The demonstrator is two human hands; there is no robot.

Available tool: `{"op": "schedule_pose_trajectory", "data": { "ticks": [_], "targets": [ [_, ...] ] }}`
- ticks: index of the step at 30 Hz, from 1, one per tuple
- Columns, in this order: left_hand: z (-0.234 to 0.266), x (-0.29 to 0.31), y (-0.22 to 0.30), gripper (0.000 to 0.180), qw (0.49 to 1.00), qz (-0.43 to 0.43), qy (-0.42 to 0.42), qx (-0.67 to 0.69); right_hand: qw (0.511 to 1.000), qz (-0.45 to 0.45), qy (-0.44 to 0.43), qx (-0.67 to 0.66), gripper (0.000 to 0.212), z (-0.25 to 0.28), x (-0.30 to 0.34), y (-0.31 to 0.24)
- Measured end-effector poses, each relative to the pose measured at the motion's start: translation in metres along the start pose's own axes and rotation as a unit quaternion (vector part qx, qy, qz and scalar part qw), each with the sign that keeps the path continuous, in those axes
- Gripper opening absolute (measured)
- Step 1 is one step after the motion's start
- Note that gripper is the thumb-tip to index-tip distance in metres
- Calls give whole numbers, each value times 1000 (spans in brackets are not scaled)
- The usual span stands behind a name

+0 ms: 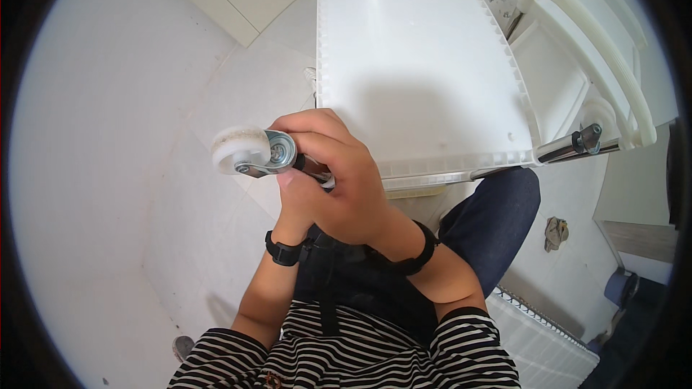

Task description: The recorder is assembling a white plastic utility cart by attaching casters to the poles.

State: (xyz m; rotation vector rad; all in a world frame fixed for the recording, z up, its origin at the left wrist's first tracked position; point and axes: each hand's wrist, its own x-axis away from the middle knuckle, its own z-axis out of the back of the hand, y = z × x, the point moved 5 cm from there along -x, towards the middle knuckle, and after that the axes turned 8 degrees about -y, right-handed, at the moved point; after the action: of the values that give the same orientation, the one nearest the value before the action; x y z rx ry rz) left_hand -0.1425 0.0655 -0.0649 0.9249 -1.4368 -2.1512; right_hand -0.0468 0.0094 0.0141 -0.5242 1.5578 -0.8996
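Observation:
A caster [241,148] with a white wheel and a shiny metal fork points to the left. My right hand [349,180] is closed around it, with fingers over the top and the thumb pressed below the fork. Under that hand a short piece of chrome tube [313,167] with a black collar shows. My left hand [294,222] is raised close behind and below the right one, its fingers hidden, so its grip cannot be made out. Just beyond the hands lies a white plastic shelf panel [425,36] with a ribbed rim.
At the right, a white frame with a curved bar [605,50] adjoins the panel. A chrome tube with a dark end fitting [590,138] sticks out by the panel's near right corner. A crumpled cloth [556,234] lies on the floor. A white wall [94,137] rises at the left.

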Motion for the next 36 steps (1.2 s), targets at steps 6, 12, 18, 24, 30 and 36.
{"op": "schedule_pose_trajectory", "data": {
  "ticks": [6, 12, 18, 24, 30, 36],
  "targets": [
    [-9, -6, -9, 24, 996, -4, 6, 86, 990, -51, 35, -127, 17, -5, 5, 3],
    [-5, -7, -25, 20, 963, 35, 19, 267, 983, -39, 141, -115, 17, -13, 6, 2],
    [-6, -5, -38, 19, 911, 70, 34, 405, 989, -56, 36, -134, 19, -2, -1, 4],
    [-7, 0, -44, 22, 856, 98, 62, 505, 975, -44, 25, -216, 21, -5, 0, 6],
    [-2, -4, -39, 29, 872, 129, 91, 464, 992, -33, 114, -35, 22, -5, 6, -2],
    [2, -3, -2, 41, 991, 23, 45, 120, 997, -62, 0, -55, 19, 0, 3, 1]
  ]
}}
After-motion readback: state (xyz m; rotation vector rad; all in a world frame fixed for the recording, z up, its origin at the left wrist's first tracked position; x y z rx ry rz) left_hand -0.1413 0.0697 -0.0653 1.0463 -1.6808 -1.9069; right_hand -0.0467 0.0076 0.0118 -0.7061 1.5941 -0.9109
